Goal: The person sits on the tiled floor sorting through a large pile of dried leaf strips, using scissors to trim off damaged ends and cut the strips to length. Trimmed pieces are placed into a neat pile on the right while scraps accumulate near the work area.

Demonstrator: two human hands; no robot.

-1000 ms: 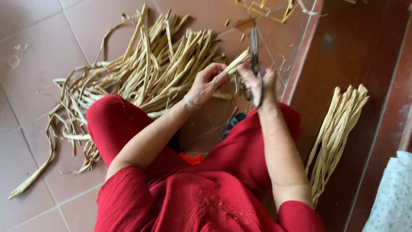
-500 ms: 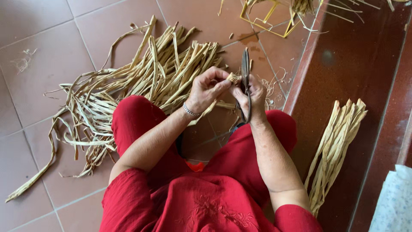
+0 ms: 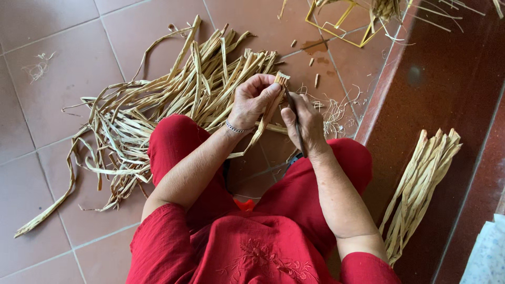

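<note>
I sit on a tiled floor in red clothes, knees apart. My left hand (image 3: 253,100) pinches the cut end of a dried, tan plant stalk (image 3: 267,117) that slants down toward my lap. My right hand (image 3: 304,123) is closed on a pair of dark scissors (image 3: 294,120), blades pointing up beside the stalk's end. The two hands almost touch. A silver bracelet circles my left wrist. A big loose heap of the same dried stalks (image 3: 158,110) lies on the tiles to my left and ahead.
A neat bundle of stalks (image 3: 421,184) lies on the dark red step at my right. A yellow wire frame (image 3: 342,21) with fibres stands at the top. Small cut bits and thin fibres (image 3: 331,113) litter the tiles. A pale patterned cloth (image 3: 486,252) shows bottom right.
The scissors, raised with blades high a second ago, have come down close against my right hand. My left hand has drawn the stalk's end up next to the blades.
</note>
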